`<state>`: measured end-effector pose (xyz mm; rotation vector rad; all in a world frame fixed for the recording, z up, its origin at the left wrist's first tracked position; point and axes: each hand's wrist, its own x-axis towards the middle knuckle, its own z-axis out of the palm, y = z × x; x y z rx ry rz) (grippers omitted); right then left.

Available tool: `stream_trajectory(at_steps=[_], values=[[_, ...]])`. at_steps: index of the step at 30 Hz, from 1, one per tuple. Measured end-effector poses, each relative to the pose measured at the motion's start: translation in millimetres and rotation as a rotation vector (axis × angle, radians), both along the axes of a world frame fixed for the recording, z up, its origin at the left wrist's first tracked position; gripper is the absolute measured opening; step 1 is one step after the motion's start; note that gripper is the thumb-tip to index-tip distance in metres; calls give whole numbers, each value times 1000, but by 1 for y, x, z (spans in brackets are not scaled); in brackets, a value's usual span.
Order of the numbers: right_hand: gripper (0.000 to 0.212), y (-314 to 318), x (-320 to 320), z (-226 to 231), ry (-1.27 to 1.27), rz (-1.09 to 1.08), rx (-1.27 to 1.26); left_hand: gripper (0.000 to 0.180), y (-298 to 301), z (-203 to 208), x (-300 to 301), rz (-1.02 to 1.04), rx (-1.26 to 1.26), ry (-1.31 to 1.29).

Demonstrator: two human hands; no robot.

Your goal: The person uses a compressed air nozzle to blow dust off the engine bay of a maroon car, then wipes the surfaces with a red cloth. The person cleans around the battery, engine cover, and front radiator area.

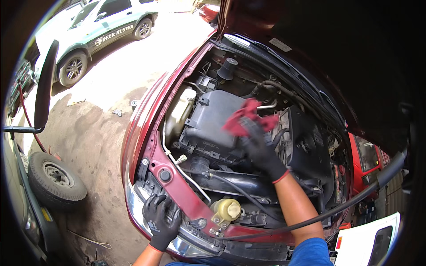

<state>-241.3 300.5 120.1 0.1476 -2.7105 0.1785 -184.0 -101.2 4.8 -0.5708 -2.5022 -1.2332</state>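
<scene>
Lettering marks a parked car; right fingers clutch red cloth, left fingers loosely spread.

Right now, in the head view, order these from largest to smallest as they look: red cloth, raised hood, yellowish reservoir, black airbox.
1. Raised hood
2. Black airbox
3. Red cloth, blurred and bunched in the right hand
4. Yellowish reservoir
</scene>
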Motion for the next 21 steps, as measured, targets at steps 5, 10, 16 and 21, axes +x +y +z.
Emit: stream_trajectory(at_steps=[5,10,16,21], values=[[67,-33,-119,30,-363,-223,331,49,-1,-4,0,20,-21,2],[69,-91,-120,36,-278,27,163,50,-1,-2,0,24,-40,4],[64,-50,-98,26,-357,115,353,47,-1,1,0,16,-43,-11],[63,-43,-130,0,-38,220,172,47,0,2,-1,32,-43,11]])
